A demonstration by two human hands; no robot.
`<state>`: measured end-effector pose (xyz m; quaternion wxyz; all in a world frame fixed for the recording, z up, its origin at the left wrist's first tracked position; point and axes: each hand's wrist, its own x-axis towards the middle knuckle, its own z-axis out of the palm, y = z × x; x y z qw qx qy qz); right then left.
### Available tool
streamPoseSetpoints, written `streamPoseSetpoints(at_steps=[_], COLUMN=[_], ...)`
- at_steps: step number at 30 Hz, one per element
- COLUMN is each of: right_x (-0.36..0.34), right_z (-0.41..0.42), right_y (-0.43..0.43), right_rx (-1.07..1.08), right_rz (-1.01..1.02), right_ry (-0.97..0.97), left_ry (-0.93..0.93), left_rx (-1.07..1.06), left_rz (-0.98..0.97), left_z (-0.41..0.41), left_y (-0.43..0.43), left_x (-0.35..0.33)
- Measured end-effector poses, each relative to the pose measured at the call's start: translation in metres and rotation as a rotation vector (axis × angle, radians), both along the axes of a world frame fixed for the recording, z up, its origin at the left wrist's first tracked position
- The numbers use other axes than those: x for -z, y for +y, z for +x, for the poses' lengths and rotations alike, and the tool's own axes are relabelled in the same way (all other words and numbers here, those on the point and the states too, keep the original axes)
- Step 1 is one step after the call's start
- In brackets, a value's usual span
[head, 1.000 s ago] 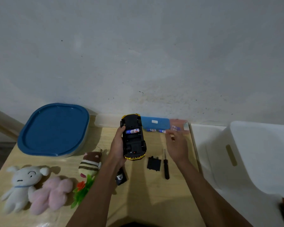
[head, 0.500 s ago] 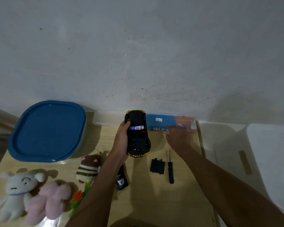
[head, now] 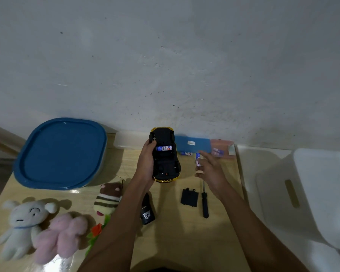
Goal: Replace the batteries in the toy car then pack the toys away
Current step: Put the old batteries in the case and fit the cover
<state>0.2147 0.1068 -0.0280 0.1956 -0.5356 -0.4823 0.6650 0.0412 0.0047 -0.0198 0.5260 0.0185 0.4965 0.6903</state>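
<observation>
1. Right hand (head: 209,169): grip pinched on a battery (head: 198,160), held upright-ish just right of the toy car (head: 165,154), above the worktop (head: 165,238).
2. Left hand (head: 147,160): grip wrapped round the car's left flank, car belly-up, compartment open. One seated cell (head: 164,148) lies crosswise near the far end.
3. Risk: polarity. Label is blurred here; a cell dropped in reversed would leave the car dead.
4. Risk: thin pinch on a round cell. A slip likely sends it rolling toward the worktop's right edge, which sits close.
5. Risk: the seated cell may pop if the car tilts.
6. Loose parts: battery cover (head: 189,197) and screwdriver (head: 204,201) lie side by side, near the right forearm; a sweep could knock either off.
7. Another cell (head: 186,153) lies by the blue case (head: 192,144) at the wall.
8. Room: open worktop straight ahead of the person. Left crowded by blue lid (head: 61,154) and plush toys (head: 45,228). White bin (head: 312,193) stands past the right edge.
</observation>
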Motion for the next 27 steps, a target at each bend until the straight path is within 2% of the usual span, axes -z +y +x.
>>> streamPoseSetpoints(at_steps=[3, 6, 8, 12, 15, 18, 22, 27], right_x=[-0.026, -0.048, -0.061, -0.083, -0.095, -0.099, -0.101, -0.101], right_z=[0.006, 0.006, 0.003, -0.003, -0.006, -0.014, -0.023, -0.033], right_y=[-0.024, -0.045, -0.057, -0.073, -0.079, -0.082, -0.085, -0.090], right_rx=[0.093, 0.141, 0.112, -0.120, -0.292, -0.372, -0.395, -0.355], right_rz=[-0.218, -0.267, -0.178, 0.222, 0.480, 0.693, 0.799, 0.862], right_ry=[0.324, 0.422, 0.353, 0.035, -0.105, -0.267, -0.324, -0.299], left_ry=[0.011, 0.018, 0.027, 0.129, 0.207, 0.230, 0.231, 0.221], left_rx=[-0.003, -0.006, -0.008, -0.016, -0.022, -0.034, -0.028, -0.011], left_rz=[0.010, 0.024, 0.031, 0.010, -0.006, -0.001, 0.006, 0.021], left_z=[0.003, 0.007, 0.010, 0.014, 0.019, 0.022, 0.025, 0.029], left_y=[-0.005, -0.011, -0.017, -0.027, -0.033, -0.038, -0.043, -0.047], left_x=[-0.006, -0.011, -0.016, -0.023, -0.027, -0.031, -0.035, -0.038])
